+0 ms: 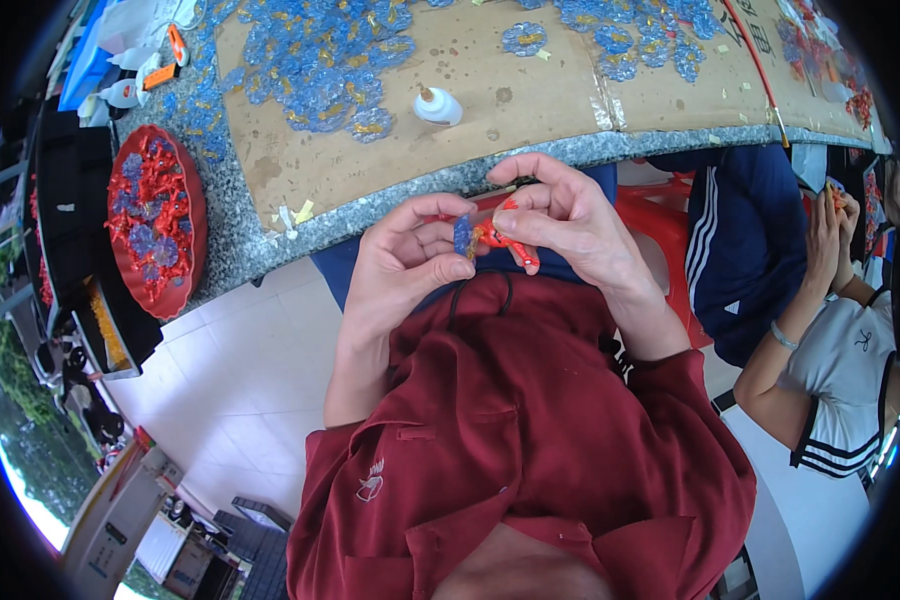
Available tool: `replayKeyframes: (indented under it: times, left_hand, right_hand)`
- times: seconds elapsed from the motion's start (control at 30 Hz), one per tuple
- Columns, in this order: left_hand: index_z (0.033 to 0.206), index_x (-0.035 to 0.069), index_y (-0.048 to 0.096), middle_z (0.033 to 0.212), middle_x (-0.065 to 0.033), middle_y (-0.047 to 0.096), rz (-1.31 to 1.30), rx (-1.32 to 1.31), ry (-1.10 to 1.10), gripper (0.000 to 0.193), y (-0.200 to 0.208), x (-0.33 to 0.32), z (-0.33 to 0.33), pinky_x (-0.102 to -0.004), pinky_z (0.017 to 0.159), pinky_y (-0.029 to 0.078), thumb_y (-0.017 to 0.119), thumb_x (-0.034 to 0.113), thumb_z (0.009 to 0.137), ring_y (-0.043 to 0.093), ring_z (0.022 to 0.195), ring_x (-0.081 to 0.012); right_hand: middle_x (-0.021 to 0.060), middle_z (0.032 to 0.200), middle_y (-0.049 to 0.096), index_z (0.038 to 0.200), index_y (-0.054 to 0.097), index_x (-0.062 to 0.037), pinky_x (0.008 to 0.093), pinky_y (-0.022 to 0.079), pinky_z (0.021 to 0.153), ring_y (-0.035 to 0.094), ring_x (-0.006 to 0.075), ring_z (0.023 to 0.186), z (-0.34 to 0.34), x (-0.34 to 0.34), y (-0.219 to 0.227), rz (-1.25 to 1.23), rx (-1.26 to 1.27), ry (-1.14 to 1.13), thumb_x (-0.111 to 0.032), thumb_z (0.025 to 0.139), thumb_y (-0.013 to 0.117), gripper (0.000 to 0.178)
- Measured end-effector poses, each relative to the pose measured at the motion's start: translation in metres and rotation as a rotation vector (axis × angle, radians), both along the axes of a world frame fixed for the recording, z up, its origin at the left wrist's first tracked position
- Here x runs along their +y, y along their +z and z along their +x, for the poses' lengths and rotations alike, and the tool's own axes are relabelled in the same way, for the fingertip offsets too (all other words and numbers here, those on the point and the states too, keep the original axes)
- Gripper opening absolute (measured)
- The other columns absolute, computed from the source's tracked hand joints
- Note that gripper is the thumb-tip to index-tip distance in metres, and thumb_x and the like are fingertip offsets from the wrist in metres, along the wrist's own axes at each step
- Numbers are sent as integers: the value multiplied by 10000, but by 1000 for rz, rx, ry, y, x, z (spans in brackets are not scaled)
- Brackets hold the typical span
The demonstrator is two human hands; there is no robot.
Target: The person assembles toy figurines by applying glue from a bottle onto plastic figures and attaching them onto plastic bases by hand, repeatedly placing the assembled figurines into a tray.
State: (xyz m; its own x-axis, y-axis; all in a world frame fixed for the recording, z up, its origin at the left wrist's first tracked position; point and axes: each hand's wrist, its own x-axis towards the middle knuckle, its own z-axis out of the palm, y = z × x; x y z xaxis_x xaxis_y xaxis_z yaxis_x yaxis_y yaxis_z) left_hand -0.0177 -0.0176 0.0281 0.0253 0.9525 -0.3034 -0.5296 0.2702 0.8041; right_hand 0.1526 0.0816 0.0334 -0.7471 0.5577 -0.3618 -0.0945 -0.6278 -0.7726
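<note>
Head view: left hand pinches blue flower, right hand red piece at its three o'clock; probably joining, next needing steadiness.

Heaped parts on cardboard suggest a workshop

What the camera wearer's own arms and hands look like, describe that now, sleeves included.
The left hand and right hand are both ungloved. The left forearm and right forearm are bare, with no watch or bracelet visible. The left sleeve and right sleeve are loose, short and maroon, with no stripes visible.
</note>
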Motion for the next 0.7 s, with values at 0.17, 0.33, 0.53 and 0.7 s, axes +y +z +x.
replayKeyframes:
  times: [0.17,0.33,0.53,0.7]
  left_hand:
    - [1101,-4,476,1043,-116,542,14,-207,-36,451,-12,-3,-7,-282,726,506,685,-21,701,605,838,-205]
    - [1023,17,482,1106,-160,503,85,-422,11,397,-26,-9,-11,-280,647,502,707,35,696,596,816,-235]
    - [1030,19,478,1114,-165,501,131,-577,61,393,-30,-11,-14,-281,639,501,696,26,704,591,822,-254]
    - [1063,14,475,1098,-147,519,168,-582,75,426,-30,-10,-10,-281,639,492,701,40,703,590,817,-250]
  right_hand:
    - [75,664,586,1089,403,23,193,420,437,548,92,540,-6,5,3,28,6,83,-98,821,605,356]
    - [61,724,592,1085,455,17,195,440,452,554,91,566,-9,15,15,90,-32,134,-138,852,569,302]
    - [59,886,607,1038,550,-38,223,435,601,565,135,721,-28,36,2,899,-341,-220,-166,730,691,363]
    - [82,961,605,1028,572,-44,359,411,818,548,250,887,-56,48,-16,1476,-342,-209,-154,644,725,428]
